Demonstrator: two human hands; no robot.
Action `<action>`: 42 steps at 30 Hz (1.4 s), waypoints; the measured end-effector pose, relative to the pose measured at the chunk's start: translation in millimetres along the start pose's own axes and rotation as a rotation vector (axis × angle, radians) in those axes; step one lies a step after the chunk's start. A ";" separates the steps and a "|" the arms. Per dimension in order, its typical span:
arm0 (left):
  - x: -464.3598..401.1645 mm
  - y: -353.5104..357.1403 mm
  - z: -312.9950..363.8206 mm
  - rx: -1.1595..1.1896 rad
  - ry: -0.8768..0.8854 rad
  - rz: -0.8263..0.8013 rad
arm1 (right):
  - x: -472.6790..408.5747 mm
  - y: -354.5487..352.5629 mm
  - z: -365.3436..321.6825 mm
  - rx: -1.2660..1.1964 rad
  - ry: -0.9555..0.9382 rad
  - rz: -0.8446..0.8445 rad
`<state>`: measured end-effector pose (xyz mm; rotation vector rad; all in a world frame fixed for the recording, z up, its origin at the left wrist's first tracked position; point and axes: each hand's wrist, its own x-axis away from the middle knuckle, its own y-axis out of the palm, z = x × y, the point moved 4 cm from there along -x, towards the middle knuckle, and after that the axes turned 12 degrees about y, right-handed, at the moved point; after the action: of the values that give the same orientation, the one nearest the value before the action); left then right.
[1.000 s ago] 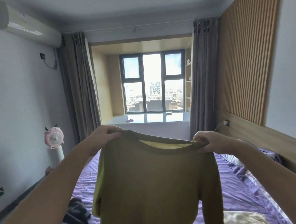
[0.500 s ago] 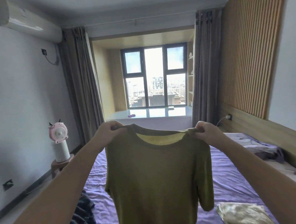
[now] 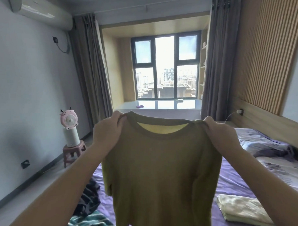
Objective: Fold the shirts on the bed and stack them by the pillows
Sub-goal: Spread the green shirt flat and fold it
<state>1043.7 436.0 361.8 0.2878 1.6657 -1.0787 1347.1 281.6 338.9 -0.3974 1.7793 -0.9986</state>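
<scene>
Shirt position: the olive shirt [image 3: 157, 166] hung in the air above the purple bed [image 3: 231, 181], off the sheet.
Left hand [image 3: 108, 131]: pinched the left shoulder seam.
Right hand [image 3: 218, 134]: pinched the right shoulder seam.
Risk: limp knit could probably slip or land creased if lowered unevenly.
Material: thin, soft, round-necked.
Folded cloth [image 3: 241, 209]: pale, flat, near the bed's right edge.

Olive shirt [image 3: 157, 171] hem cut off; bed [image 3: 231, 182] partly hidden.
</scene>
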 end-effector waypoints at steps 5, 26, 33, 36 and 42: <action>24.7 -2.2 10.2 -0.102 -0.052 -0.082 | 14.5 11.1 8.5 -0.168 -0.052 0.121; 51.4 7.9 15.5 -0.163 -0.107 -0.311 | 30.7 59.2 -8.4 -0.340 -0.054 0.019; 125.4 94.7 -9.2 -0.041 -0.119 -0.511 | 60.9 159.3 -0.2 -0.304 0.063 -0.227; 156.2 135.8 -26.0 0.015 -0.160 -0.568 | 70.6 204.6 1.4 -0.324 0.163 -0.332; 206.5 235.7 -65.0 0.206 -0.370 -0.710 | 81.2 298.9 -2.5 -0.465 0.451 -0.604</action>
<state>1075.9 551.9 65.2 -0.3919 1.3372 -1.7128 1362.5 409.0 57.1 -1.1231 2.3770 -1.1339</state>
